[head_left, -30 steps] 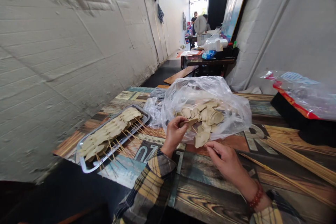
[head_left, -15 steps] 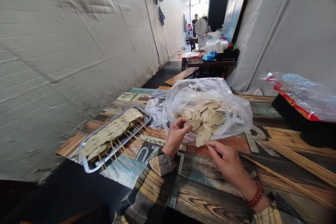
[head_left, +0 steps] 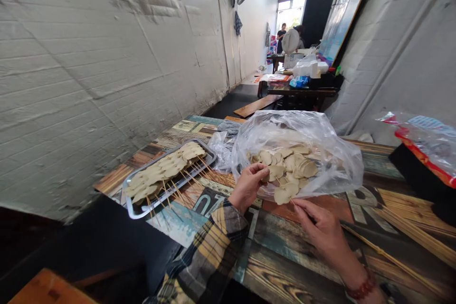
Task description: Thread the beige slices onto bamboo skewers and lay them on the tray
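My left hand [head_left: 248,187] pinches a pale beige, flat food slice [head_left: 276,173] between thumb and fingers. In my right hand [head_left: 322,228], thumb and fingers close on the lower end of a thin wooden skewer [head_left: 292,202]. One wavy slice [head_left: 284,194] is threaded on that skewer, whose upper part points toward the slice in my left hand. Whether its tip has pierced that slice I cannot tell. Just behind both hands, a clear plastic bag [head_left: 344,164] lies open with many loose slices [head_left: 302,167] in it.
At left, a metal tray [head_left: 133,212] holds rows of skewered slices [head_left: 166,168], sticks pointing toward me. Bare skewers [head_left: 416,228] lie at right on the patterned table [head_left: 281,247]. A black box [head_left: 413,164] with plastic packaging stands beyond them. Two people are far back.
The view has swung left, so the table and hands appear farther right. Both hands keep their grips, and the slice in my left hand stays close to the skewer.
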The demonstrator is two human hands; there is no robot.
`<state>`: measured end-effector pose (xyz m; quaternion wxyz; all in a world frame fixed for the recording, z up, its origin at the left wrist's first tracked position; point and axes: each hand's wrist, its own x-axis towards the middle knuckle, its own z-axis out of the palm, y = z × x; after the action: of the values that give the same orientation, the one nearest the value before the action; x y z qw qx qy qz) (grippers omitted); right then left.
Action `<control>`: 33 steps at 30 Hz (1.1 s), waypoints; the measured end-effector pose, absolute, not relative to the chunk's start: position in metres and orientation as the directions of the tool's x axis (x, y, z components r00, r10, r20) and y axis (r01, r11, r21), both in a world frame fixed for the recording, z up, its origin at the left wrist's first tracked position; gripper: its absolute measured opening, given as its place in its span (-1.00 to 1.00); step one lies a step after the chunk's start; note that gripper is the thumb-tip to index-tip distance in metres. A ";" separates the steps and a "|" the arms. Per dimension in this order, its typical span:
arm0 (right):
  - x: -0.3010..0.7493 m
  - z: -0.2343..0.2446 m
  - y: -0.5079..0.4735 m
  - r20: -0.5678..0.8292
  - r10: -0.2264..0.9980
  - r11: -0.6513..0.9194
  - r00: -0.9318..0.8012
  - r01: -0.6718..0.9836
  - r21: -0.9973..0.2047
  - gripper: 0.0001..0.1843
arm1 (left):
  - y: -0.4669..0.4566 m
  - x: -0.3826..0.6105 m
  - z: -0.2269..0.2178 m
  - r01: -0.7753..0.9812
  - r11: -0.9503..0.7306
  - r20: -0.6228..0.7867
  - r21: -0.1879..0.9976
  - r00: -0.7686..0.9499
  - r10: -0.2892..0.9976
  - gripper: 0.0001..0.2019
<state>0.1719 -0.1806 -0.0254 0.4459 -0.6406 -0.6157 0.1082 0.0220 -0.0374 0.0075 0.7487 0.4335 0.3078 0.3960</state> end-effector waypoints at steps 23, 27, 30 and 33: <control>0.177 -0.031 -0.182 0.438 0.884 0.198 0.166 0.715 -0.670 -0.66 | -0.040 0.021 0.009 -0.316 0.432 -0.215 0.845 0.537 0.815 -0.68; 0.178 -0.032 -0.182 0.428 0.889 0.194 0.164 0.711 -0.676 -0.66 | -0.040 0.022 0.007 -0.329 0.437 -0.209 0.837 0.547 0.811 -0.68; 0.178 -0.032 -0.182 0.420 0.892 0.188 0.165 0.711 -0.677 -0.66 | -0.040 0.022 0.008 -0.334 0.447 -0.218 0.830 0.544 0.810 -0.68; 0.177 -0.031 -0.183 0.416 0.893 0.181 0.174 0.707 -0.684 -0.66 | -0.040 0.022 0.010 -0.340 0.445 -0.220 0.829 0.533 0.817 -0.68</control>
<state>0.1769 -0.1827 -0.0309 0.4346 -0.6309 -0.6337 0.1070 0.0219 -0.0403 0.0104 0.7894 0.3785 0.3150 0.3666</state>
